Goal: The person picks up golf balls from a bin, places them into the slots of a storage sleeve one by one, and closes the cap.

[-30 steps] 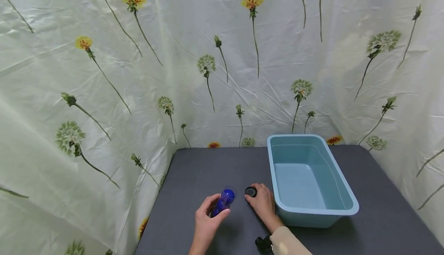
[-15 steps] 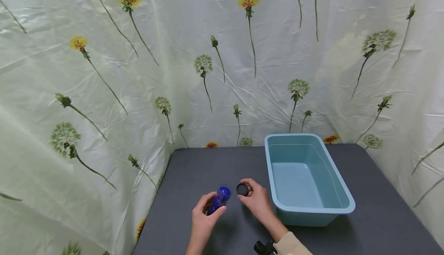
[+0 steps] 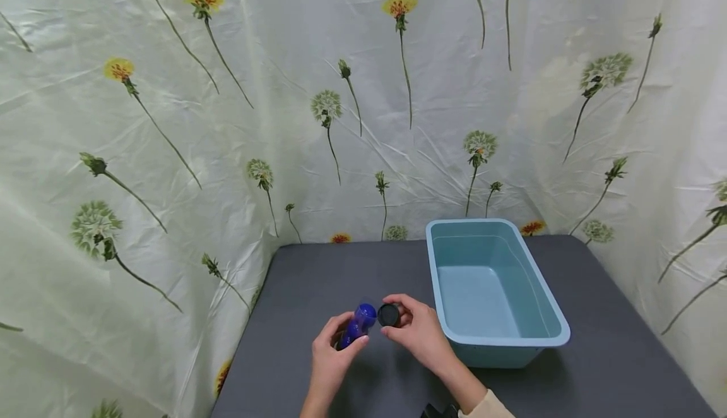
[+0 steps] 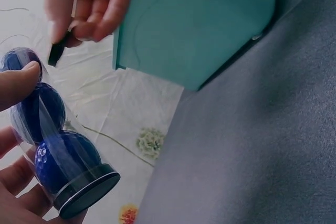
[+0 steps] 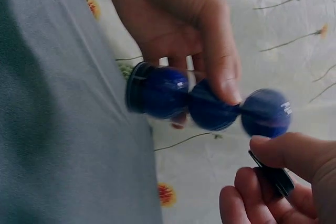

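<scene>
My left hand (image 3: 329, 358) grips a clear tube (image 4: 86, 169) between thumb and fingers. Three blue balls (image 5: 212, 106) sit in a row inside it, and a dark cap (image 4: 86, 191) covers its lower end. The tube leans, its upper end toward my other hand. My right hand (image 3: 425, 336) pinches a round black lid (image 3: 389, 315) by its edge. That lid is held tilted close to the tube's upper end; in the left wrist view a small gap separates them. My palms are partly hidden.
A light blue plastic tub (image 3: 553, 336) stands on the dark grey table (image 3: 324, 273), to the right of my right hand. A black device (image 3: 440, 410) is by the right wrist. A white flowered curtain (image 3: 363, 89) hangs behind the table.
My right hand has lifted the black lid and carried it left, up to the tube's upper end. The tube in my left hand has hardly moved. The head view has turned slightly right.
</scene>
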{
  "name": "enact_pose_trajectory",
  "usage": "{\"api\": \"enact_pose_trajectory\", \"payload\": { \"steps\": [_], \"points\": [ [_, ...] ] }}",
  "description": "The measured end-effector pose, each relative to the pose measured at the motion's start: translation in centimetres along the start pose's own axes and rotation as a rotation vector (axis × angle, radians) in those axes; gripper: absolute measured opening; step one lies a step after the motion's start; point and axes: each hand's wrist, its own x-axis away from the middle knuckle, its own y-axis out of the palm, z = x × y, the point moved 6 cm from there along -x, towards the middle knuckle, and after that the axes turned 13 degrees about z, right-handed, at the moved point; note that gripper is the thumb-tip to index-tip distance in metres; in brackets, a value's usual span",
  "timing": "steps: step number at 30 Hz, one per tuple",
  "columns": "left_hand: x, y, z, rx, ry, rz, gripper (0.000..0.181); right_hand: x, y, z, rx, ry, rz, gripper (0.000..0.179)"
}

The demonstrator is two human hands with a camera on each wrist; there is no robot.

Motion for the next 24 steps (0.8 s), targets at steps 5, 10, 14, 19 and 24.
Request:
{"api": "enact_pose_trajectory", "payload": {
  "steps": [5, 10, 14, 19, 24],
  "points": [
    [0.2, 0.2, 0.0, -0.002, -0.003, -0.016, 0.044, 0.4, -0.5, -1.0, -0.04, -0.013, -0.054, 0.046],
    [0.3, 0.4, 0.3, 0.02, -0.013, -0.024, 0.045, 0.3, -1.2, -1.7, -0.067, -0.047, -0.055, 0.043],
    [0.4, 0.5, 0.4, 0.034, 0.014, -0.045, 0.046, 0.1, -1.3, -2.0, -0.112, -0.053, -0.087, 0.04],
    [0.7, 1.0, 0.7, 0.041, 0.077, -0.105, 0.045, 0.0, -1.6, -2.7, -0.086, -0.104, -0.14, 0.043],
    [0.8, 1.1, 0.7, 0.027, 0.097, -0.134, 0.045, -0.3, -2.0, -3.9, 0.042, -0.239, -0.208, 0.044]
  ]
}}
